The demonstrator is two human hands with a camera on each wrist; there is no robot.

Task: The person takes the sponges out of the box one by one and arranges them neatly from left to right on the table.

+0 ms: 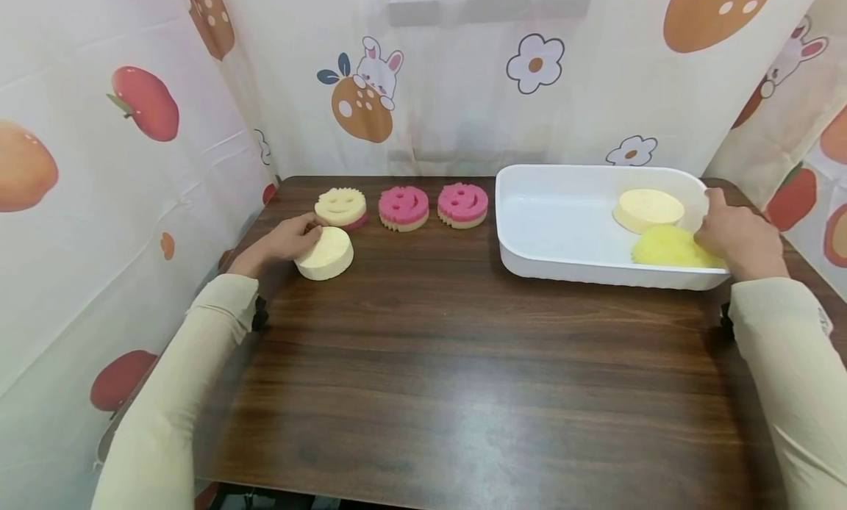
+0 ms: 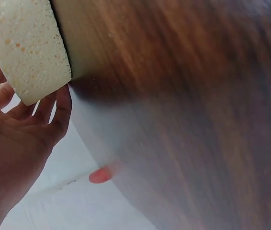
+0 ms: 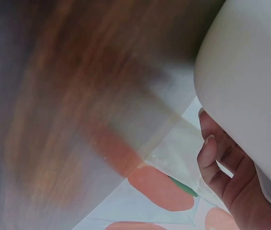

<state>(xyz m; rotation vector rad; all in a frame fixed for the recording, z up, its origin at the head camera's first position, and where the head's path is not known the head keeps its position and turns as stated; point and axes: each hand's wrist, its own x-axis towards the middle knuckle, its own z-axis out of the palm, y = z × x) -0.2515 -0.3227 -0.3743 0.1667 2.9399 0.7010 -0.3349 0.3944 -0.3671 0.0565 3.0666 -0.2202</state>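
At the table's left side my left hand (image 1: 291, 236) grips a round cream sponge (image 1: 325, 254) by its edge. The left wrist view shows the sponge's porous side (image 2: 32, 52) with the fingers around its far end. Just behind it lies a smiley sponge (image 1: 340, 206), cream above and pink below. Over at the right, my right hand (image 1: 744, 234) holds the right end of a white tray (image 1: 529, 264); the right wrist view shows its fingers curled against the outer wall. Inside the tray are another round cream sponge (image 1: 648, 210) and a bright yellow sponge (image 1: 671, 247), partly hidden by the hand.
Two pink-topped smiley sponges, one nearer the left (image 1: 404, 207) and one nearer the tray (image 1: 462, 205), stand in a row along the back of the brown wooden table (image 1: 423, 348). Printed curtains (image 1: 456, 91) surround the table's back and sides.
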